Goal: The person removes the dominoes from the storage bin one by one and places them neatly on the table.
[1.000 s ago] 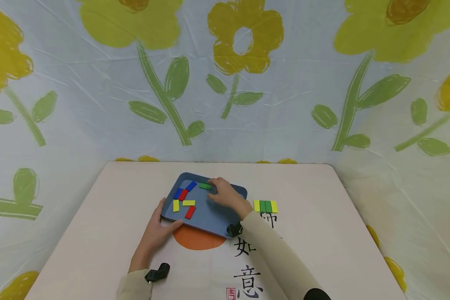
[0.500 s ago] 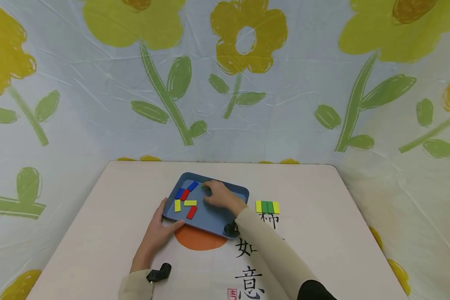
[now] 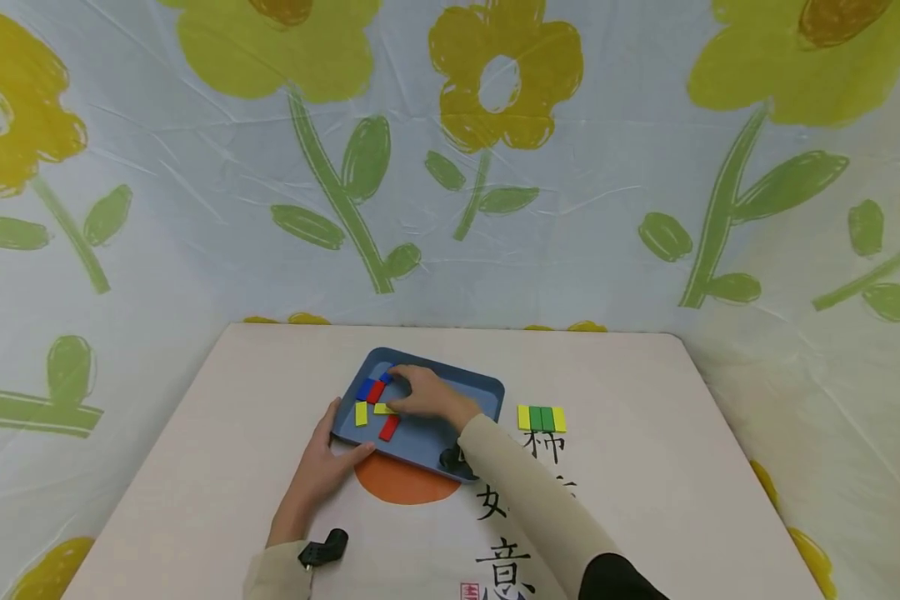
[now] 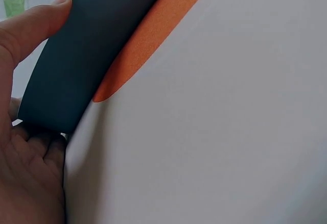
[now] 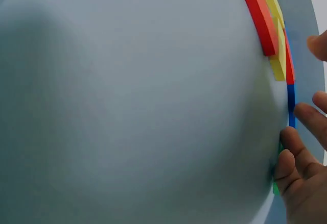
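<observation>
A blue-grey tray point(image 3: 418, 443) lies tilted across the table, holding several small coloured blocks. My left hand point(image 3: 317, 473) grips its left corner, thumb on the rim and fingers at the side; the left wrist view shows the tray wall point(image 4: 76, 55) close up. Over the tray, my right hand point(image 3: 429, 395) is spread, nothing seen held. Its index fingertip overlaps a blue block point(image 3: 386, 378), its thumb a yellow block point(image 3: 382, 409); contact cannot be told. In the right wrist view a green block point(image 5: 276, 189) sits partly behind the other fingers.
Another blue block point(image 3: 363, 389), a red block point(image 3: 376, 392), an upright-lying yellow block point(image 3: 362, 414) and a second red block point(image 3: 389, 428) are in the tray. Right of it, a row of green and yellow blocks point(image 3: 536, 419) lies on the table. The cloth bears lettering and an orange disc point(image 3: 407, 483).
My right hand has moved left across the tray, from the green block to the blue one, covering the green block in the head view. My left hand keeps its grip on the tray.
</observation>
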`<state>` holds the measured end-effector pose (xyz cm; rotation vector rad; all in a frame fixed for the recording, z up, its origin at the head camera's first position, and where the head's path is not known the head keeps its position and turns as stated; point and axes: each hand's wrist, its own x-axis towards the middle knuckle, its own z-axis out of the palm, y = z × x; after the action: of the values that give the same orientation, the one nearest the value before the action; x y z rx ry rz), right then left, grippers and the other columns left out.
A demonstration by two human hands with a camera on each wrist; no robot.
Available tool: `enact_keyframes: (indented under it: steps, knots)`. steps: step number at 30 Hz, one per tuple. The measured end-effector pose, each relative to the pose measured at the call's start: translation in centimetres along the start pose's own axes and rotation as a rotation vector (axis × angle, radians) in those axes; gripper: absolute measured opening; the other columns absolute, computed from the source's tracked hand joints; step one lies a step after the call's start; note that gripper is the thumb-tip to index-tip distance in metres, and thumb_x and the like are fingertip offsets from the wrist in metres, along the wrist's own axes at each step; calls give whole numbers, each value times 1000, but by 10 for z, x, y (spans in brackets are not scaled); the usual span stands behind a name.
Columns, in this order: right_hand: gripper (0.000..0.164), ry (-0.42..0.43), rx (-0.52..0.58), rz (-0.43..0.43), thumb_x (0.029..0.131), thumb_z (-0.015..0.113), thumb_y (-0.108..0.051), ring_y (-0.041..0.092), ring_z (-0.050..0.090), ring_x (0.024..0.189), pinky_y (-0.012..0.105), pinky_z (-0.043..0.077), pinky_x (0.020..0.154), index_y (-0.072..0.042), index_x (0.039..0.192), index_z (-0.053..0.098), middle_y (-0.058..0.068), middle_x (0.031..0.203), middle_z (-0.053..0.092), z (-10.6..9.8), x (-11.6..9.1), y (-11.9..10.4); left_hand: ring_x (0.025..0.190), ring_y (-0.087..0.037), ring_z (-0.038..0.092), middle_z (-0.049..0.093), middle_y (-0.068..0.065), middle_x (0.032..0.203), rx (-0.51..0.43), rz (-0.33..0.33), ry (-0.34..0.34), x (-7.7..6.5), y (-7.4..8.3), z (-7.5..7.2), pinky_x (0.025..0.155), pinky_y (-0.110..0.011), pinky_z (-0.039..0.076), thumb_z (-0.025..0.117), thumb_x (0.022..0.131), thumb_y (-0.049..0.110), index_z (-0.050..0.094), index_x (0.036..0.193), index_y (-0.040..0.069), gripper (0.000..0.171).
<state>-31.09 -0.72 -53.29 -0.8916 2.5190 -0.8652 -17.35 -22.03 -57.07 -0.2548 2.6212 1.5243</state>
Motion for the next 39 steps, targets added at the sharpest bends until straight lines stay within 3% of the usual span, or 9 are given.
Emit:
enact_keyframes:
  steps: [12,21,29,32,39]
  knots:
    - [62,-9,-61,-82,98,63,-33,24,54,141,41,44,121,-9,154,51,8,155,56,3,7,-1,163,-39,11,12,-13,177,-4,4,12,-1,1,-3,129,-64,17,81,87,56,10,170,22,114]
    - [49,-47,-66,-93,99,62,-26,19,63,118,37,54,109,-8,144,60,7,133,69,-12,-13,0,163,-39,11,11,-12,177,11,-12,1,-1,0,-3,129,-65,15,80,88,57,7,170,21,115]
    - [32,-41,-65,-106,97,64,-22,14,65,103,32,58,97,-9,126,68,3,115,73,-15,-22,9,164,-39,10,11,-13,177,2,-9,-2,1,0,-2,129,-65,15,80,88,53,7,170,21,115]
    - [33,-10,-80,-77,98,66,-21,16,64,105,34,57,98,-8,128,68,5,118,71,-15,-23,10,163,-39,10,11,-14,177,0,-8,1,0,-1,-2,129,-65,15,81,88,52,8,170,20,114]
    - [51,39,-130,-42,98,69,-23,25,62,121,42,54,107,-4,145,59,13,136,64,-14,-23,10,163,-40,9,9,-14,177,-3,-32,-2,0,2,-2,128,-66,15,81,88,53,7,170,23,114]
